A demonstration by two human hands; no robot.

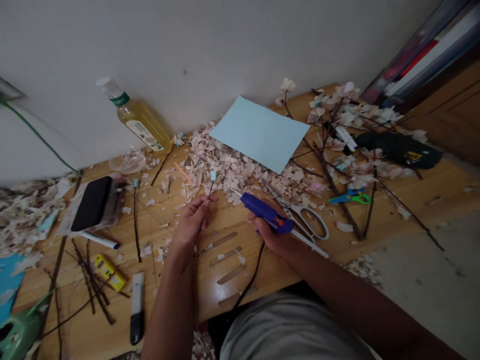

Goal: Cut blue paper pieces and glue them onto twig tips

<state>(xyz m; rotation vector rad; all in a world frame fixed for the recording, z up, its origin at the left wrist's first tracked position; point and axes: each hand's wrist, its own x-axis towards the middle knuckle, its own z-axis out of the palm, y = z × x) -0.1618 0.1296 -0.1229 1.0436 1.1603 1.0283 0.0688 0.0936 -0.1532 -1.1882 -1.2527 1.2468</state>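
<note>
My left hand (pixel 193 220) pinches a thin dark twig (pixel 210 188) with a small pale blue paper piece (pixel 213 175) at its tip. My right hand (pixel 275 237) grips a blue hot glue gun (pixel 265 212), its nozzle pointing left toward the twig tip and its black cord (pixel 249 282) trailing back toward me. Both hands hover over a wooden board (pixel 232 250). A heap of pinkish paper scraps (pixel 232 167) lies just beyond them.
A light blue paper sheet (pixel 260 132) lies by the wall. White scissors (pixel 305 220) and small blue-green scissors (pixel 350 197) sit right. Flowered branches (pixel 345 115), an oil bottle (pixel 137 117), a phone (pixel 92 202), a yellow cutter (pixel 109 271) and loose twigs (pixel 92 285) surround me.
</note>
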